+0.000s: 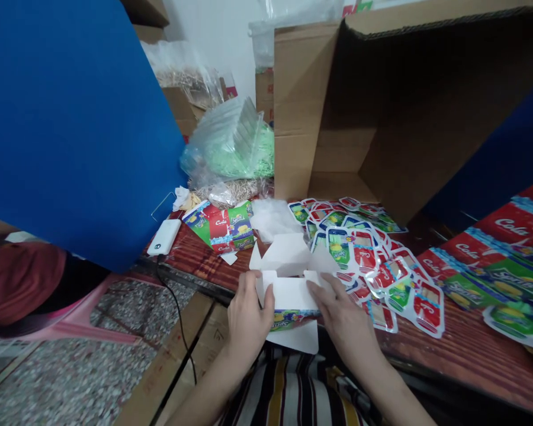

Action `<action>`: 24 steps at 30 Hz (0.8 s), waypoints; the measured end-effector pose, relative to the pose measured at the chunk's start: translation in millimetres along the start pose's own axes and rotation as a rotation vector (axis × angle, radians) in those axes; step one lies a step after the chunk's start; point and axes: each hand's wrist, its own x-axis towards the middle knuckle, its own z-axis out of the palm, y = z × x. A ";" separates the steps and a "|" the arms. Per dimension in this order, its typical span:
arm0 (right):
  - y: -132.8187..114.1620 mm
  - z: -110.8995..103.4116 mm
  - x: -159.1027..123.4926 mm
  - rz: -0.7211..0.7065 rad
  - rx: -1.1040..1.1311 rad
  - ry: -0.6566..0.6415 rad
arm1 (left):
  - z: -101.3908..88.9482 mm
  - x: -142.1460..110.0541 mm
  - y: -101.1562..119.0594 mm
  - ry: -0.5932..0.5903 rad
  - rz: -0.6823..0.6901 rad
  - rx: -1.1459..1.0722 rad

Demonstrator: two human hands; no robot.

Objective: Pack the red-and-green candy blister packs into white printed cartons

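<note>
A small white cardboard box (288, 278), partly folded with its flaps up and a printed drink pattern on its underside, sits at the near edge of the table. My left hand (249, 316) grips its left side, thumb over the wall. My right hand (337, 310) holds its right side, fingers pressed on the top flap. Just beyond the box a spread of flat printed box blanks (373, 260) in red, green and blue lies on the wooden table (462, 349). A finished printed box (224, 228) stands further back to the left.
A large open cardboard carton (382, 118) lies on its side at the back. Plastic bags with green shredded filler (235, 148) sit left of it. A white power bank (164, 236) with a black cable lies at the table's left edge. A blue panel (71, 118) fills the left. Printed sheets (506, 260) lie far right.
</note>
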 end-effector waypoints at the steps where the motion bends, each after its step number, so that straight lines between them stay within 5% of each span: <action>1: -1.6 0.1 -0.1 -0.020 -0.002 0.020 | 1.7 -0.7 0.1 0.036 -0.013 -0.048; 8: 1.3 2.3 8.4 0.050 0.196 0.493 | 24.1 -10.7 -2.5 0.235 -0.215 -0.490; 12: 15.8 8.8 15.3 -0.036 0.455 0.236 | 21.4 -13.8 -5.4 0.105 -0.058 -0.391; 17: 19.3 0.6 23.8 -0.224 0.396 0.029 | 9.6 -11.2 -0.8 -0.138 0.039 -0.067; 24: 16.9 9.8 52.5 0.091 0.448 -0.050 | -2.1 8.0 11.4 -0.339 -0.052 0.076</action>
